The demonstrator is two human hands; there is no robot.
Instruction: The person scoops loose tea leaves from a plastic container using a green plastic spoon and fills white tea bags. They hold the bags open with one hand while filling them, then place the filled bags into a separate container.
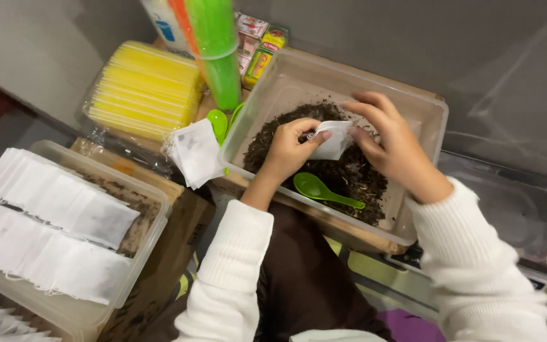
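at the left edge of the view, a clear plastic tub (pixel 152 218) holds rows of filled white paper sachets (pixel 52 221), well apart from the clear rectangular plastic tub (pixel 425 114) of dark loose tea leaves (pixel 349 180) in the middle. over those leaves the left hand (pixel 286 152) and right hand (pixel 390 142) each pinch closed on one small white paper sachet (pixel 335 140), and a green plastic spoon (pixel 321 190) lies on the leaves just below it.

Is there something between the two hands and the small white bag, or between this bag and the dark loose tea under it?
Nothing visible. Both the left hand and the right hand already hold the white bag directly. It hangs just above the loose tea in the clear tub. The green spoon lies nearer the front, off to the side.
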